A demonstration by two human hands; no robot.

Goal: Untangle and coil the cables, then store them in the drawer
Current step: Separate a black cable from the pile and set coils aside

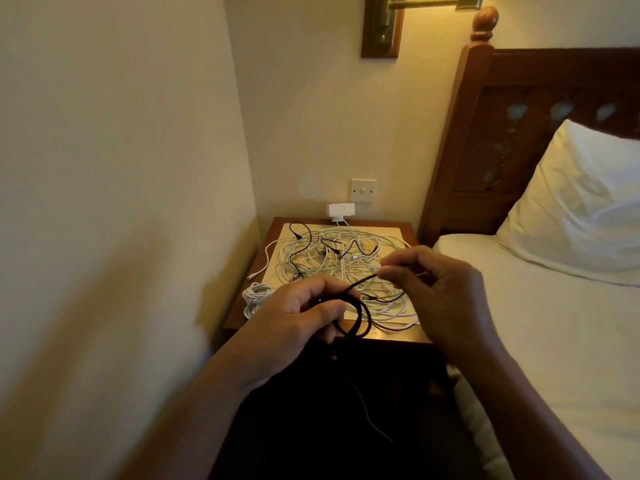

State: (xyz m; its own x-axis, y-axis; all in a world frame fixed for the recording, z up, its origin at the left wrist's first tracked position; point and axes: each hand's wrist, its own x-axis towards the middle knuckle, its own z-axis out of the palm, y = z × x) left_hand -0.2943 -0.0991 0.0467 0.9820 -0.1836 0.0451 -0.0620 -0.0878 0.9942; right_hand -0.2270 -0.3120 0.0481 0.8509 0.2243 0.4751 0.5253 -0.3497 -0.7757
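Note:
A tangle of white and black cables (pixel 332 258) lies spread over the top of a wooden nightstand (pixel 412 230). My left hand (pixel 298 323) grips a small coil of black cable (pixel 360 317) just above the nightstand's front edge. From the coil the black cable runs up and right to my right hand (pixel 440 292), which pinches it between thumb and fingers. A loose end of thin black cable (pixel 367 407) hangs down in front of the dark nightstand front. A coiled white cable (pixel 254 297) lies at the nightstand's left front corner. The drawer itself is lost in shadow.
A wall stands close on the left. A bed with white sheet (pixel 554 341) and pillow (pixel 581 209) is close on the right, with a wooden headboard (pixel 485 133). A white plug adapter (pixel 341 211), a wall switch (pixel 363 190) and a brass wall lamp (pixel 384 22) are behind the nightstand.

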